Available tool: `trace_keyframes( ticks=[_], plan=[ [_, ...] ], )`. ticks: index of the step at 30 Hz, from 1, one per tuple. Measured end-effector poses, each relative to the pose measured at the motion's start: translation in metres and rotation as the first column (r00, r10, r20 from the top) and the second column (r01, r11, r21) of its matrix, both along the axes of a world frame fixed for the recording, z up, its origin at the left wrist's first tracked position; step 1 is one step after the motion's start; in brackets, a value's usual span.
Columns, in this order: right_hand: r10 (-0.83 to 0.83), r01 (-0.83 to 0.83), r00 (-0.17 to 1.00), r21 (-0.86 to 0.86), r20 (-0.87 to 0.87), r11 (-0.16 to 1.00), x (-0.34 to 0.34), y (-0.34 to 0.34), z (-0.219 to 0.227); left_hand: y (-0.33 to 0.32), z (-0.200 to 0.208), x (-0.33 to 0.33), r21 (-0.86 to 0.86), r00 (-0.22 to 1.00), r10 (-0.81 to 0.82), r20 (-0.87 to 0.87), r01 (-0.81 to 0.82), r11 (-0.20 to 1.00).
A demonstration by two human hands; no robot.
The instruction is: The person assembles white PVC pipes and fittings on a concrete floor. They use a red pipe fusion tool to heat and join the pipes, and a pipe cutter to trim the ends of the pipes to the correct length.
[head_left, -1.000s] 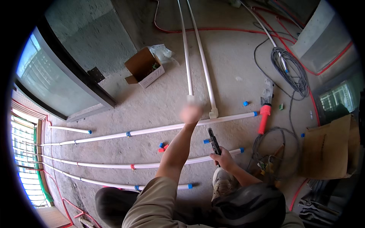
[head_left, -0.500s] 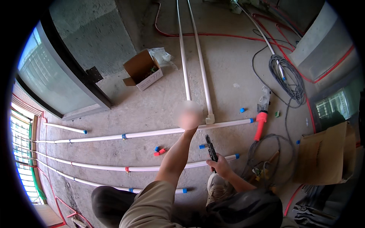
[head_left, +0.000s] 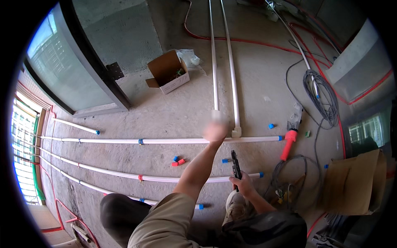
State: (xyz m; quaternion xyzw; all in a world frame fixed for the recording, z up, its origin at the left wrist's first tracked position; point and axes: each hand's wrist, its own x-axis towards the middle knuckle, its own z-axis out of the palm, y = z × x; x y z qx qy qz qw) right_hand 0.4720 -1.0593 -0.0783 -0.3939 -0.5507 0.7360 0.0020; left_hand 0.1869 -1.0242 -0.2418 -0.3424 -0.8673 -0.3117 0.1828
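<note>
Left grip (head_left: 215,131), blurred so its fingers cannot be read, is reaching over the long white pipe (head_left: 173,141) on the concrete floor (head_left: 256,91).
Right grip (head_left: 242,184) is wrapping tight around a black tool (head_left: 236,164) beside another white pipe (head_left: 165,179).

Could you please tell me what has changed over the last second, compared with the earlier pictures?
The left hand has stayed stretched out over the floor, blurred, by the end of one of the two white pipes that run away from the person; whether it touches the pipe is unclear. The right hand still grips the dark tool. The pipes, the cardboard box and the coiled cable lie as before.
</note>
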Motion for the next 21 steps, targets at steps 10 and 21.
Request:
trace_keyframes(
  ticks=[10,21],
  plan=[
    [-0.045,0.045,0.999,0.019,0.010,0.999,0.018,-0.033,-0.019,-0.036,0.076,0.022,-0.086,0.876,0.048,0.480,-0.008,0.996],
    [0.085,-0.083,0.996,0.038,-0.041,0.996,-0.013,-0.030,-0.024,-0.061,0.023,-0.028,-0.055,0.926,-0.019,0.376,0.042,0.998]
  ],
)
